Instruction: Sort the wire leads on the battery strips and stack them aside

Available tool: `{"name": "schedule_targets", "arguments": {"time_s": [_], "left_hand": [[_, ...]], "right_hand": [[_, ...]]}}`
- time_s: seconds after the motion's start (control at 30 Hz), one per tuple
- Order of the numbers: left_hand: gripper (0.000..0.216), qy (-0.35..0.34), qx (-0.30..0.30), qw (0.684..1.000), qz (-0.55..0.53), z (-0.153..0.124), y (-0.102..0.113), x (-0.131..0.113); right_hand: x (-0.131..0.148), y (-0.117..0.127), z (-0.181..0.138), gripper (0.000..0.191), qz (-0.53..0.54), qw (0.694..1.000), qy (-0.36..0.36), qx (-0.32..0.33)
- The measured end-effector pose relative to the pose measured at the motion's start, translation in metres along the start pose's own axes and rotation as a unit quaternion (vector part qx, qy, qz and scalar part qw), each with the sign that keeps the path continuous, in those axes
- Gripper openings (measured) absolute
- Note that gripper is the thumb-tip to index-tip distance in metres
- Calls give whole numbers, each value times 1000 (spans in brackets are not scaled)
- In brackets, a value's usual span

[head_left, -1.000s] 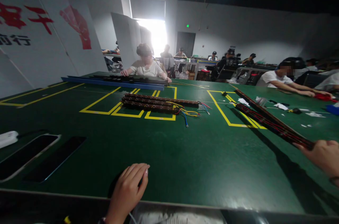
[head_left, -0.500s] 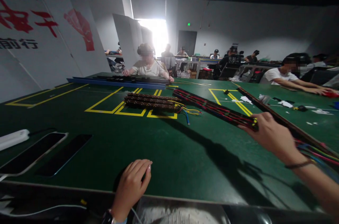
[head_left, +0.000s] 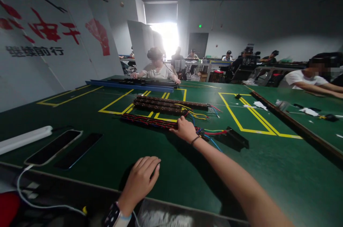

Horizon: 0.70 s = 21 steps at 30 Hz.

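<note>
My right hand [head_left: 186, 130] grips a long dark strip [head_left: 150, 121] with red wires running along it, at or just above the green tabletop. Past the hand, loose green, red and blue wires [head_left: 214, 132] stick out to the right, near a flat black piece [head_left: 237, 138]. Just behind lies a stack of similar dark strips [head_left: 160, 104], with yellow, blue and red leads at its right end. My left hand [head_left: 142, 175] rests on the table [head_left: 112, 148] near its front edge, fingers stretched out and holding nothing.
Two phones [head_left: 55, 146] [head_left: 79, 151] and a white power strip [head_left: 25, 139] lie at the left. A long brown bar [head_left: 292, 125] slants across the right side, with white scraps [head_left: 309, 111] beyond it. A person [head_left: 158, 68] sits opposite behind a blue tray [head_left: 128, 85].
My right hand has carried the dark strip from the right to the front of the stack, turning it nearly parallel to the stack. My left hand stays at the table edge; the view has shifted.
</note>
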<state>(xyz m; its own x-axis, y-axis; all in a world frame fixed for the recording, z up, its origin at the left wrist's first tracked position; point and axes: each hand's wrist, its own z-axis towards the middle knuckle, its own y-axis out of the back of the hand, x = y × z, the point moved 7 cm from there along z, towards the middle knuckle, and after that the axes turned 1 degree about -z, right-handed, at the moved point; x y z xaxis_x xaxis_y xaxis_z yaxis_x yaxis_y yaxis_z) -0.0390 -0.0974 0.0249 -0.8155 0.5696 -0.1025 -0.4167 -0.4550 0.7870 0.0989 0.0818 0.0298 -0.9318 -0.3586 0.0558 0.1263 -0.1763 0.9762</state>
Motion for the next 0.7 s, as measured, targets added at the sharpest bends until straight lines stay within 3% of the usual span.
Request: {"name": "schedule_targets", "arguments": {"time_s": [0.17, 0.3, 0.4, 0.5, 0.7], "left_hand": [[20, -65, 5, 998, -9, 51, -5, -32], [23, -135, 45, 989, 26, 85, -25, -51], [25, -181, 83, 979, 42, 98, -46, -56], [19, -215, 125, 968, 40, 107, -72, -59], [19, -243, 168, 955, 22, 121, -110, -69]], "right_hand": [[30, -22, 24, 65, 27, 1000, 6, 7], [31, -10, 22, 58, 31, 999, 30, 7], [12, 21, 7, 46, 16, 996, 89, -6], [-22, 43, -9, 31, -33, 988, 142, 46], [-87, 30, -30, 24, -43, 959, 165, 227]]}}
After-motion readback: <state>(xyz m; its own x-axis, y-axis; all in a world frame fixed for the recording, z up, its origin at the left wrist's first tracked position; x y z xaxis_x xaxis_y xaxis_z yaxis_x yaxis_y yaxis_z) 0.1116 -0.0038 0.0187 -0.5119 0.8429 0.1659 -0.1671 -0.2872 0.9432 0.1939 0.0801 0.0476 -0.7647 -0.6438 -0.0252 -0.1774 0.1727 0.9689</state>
